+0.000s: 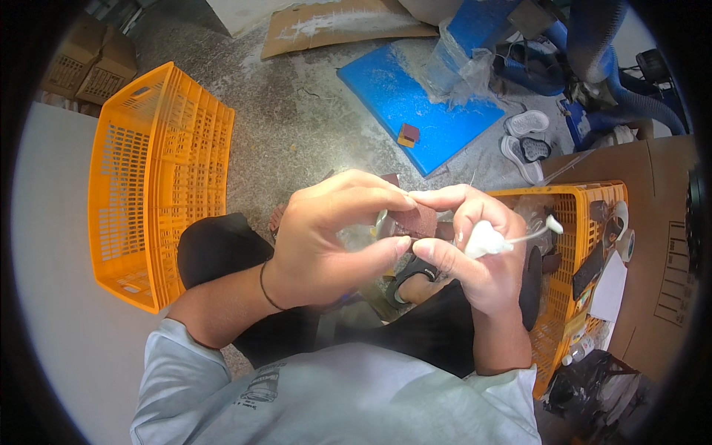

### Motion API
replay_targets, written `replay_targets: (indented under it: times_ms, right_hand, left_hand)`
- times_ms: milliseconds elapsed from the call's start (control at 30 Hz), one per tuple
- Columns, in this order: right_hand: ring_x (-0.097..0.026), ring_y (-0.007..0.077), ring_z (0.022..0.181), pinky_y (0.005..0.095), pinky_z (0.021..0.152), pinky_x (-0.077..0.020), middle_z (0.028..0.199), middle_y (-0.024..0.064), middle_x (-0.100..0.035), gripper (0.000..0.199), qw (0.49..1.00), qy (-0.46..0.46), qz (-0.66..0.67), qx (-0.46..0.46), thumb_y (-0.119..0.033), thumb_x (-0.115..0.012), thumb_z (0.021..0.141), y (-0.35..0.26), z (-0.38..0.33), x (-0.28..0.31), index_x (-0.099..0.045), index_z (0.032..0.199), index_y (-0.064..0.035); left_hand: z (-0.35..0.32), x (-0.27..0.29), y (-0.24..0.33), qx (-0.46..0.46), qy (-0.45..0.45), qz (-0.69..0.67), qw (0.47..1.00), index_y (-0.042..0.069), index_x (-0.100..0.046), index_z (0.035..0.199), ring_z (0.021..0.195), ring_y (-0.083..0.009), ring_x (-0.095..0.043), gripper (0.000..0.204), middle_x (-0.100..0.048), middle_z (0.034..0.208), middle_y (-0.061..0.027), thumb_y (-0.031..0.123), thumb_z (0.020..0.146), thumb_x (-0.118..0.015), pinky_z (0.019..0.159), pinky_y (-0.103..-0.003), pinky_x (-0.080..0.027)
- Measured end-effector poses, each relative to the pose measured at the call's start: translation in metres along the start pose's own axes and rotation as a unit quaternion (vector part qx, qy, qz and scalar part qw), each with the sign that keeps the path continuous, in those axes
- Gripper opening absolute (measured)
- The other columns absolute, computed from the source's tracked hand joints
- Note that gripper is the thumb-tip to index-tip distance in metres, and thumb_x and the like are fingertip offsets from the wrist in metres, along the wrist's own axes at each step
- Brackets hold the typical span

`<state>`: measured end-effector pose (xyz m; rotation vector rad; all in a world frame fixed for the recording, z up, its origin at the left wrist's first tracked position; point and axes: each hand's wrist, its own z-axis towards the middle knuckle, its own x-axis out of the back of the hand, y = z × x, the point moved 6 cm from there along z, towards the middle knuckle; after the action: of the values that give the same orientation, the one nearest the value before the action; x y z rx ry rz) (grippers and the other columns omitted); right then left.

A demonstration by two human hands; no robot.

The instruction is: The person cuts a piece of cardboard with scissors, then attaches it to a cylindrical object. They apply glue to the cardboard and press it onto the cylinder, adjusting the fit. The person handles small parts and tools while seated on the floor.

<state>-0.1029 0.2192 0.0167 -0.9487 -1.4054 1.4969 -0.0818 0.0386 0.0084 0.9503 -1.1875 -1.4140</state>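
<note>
Between my two hands is a small reddish-brown piece of sandpaper point(415, 221), its edges pinched by the fingertips and thumbs. My left hand point(337, 237) is closed on its left side, the thumb below and the fingers curled above. My right hand point(482, 259) grips the right side. That same hand also carries a white lumpy piece point(486, 239) tucked against its fingers. A thin stem runs from this piece out to a small white knob point(554, 224). What the piece is, I cannot tell.
A tall orange plastic crate point(156, 185) stands at the left. Another orange crate point(560, 297) at the right holds mixed items. Ahead, a blue board point(423, 104) bears a small brown-and-yellow block point(408, 135). White shoes point(523, 159), hoses point(638, 104) and cardboard point(348, 30) lie beyond.
</note>
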Motion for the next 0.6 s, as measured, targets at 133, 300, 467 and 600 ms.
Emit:
replay_targets:
  times_ms: [133, 300, 467, 600]
  right_hand:
    - [-0.062, 0.0132, 0.089, 0.0275, 0.075, -0.0472, 0.110, 0.0193, -0.073, 0.037, 0.999, 0.007, 0.035, -0.024, -0.004, -0.082, 0.075, 0.011, 0.003, -0.001, -0.047, 0.065, -0.0073]
    - [-0.069, 0.0236, 0.100, 0.0377, 0.085, -0.0602, 0.116, 0.0269, -0.067, 0.034, 0.996, -0.031, 0.059, -0.060, 0.009, -0.077, 0.077, 0.019, 0.005, -0.001, -0.047, 0.071, -0.0059]
    - [-0.059, 0.0095, 0.084, 0.0258, 0.072, -0.0460, 0.105, 0.0159, -0.073, 0.038, 0.990, 0.010, 0.109, -0.089, -0.001, -0.080, 0.074, 0.023, 0.003, -0.001, -0.045, 0.063, -0.0084]
    - [-0.057, 0.0081, 0.082, 0.0253, 0.070, -0.0456, 0.103, 0.0142, -0.073, 0.038, 0.990, 0.012, 0.110, -0.088, 0.000, -0.080, 0.074, 0.024, 0.004, -0.002, -0.045, 0.062, -0.0086]
  left_hand:
    - [0.000, -0.002, -0.009, 0.047, 0.004, -0.056, 0.997, 0.000, -0.072, 0.109, 0.093, -0.0197, -0.069, 0.030, -0.071, 0.104, -0.0122, 0.004, 0.079, -0.077, 0.082, -0.032, -0.055]
    - [0.001, -0.001, -0.015, 0.107, -0.034, -0.092, 0.989, -0.009, -0.067, 0.116, 0.106, -0.0198, -0.066, 0.034, -0.066, 0.114, -0.0141, -0.004, 0.084, -0.076, 0.094, -0.032, -0.056]
    - [0.000, -0.004, -0.016, 0.125, -0.016, -0.166, 0.978, -0.007, -0.062, 0.126, 0.108, -0.0201, -0.067, 0.044, -0.067, 0.117, -0.0158, -0.005, 0.084, -0.077, 0.093, -0.032, -0.058]
    - [0.000, -0.007, -0.015, 0.127, -0.003, -0.220, 0.967, -0.005, -0.056, 0.135, 0.108, -0.0203, -0.068, 0.055, -0.068, 0.119, -0.0174, -0.006, 0.084, -0.077, 0.093, -0.033, -0.058]
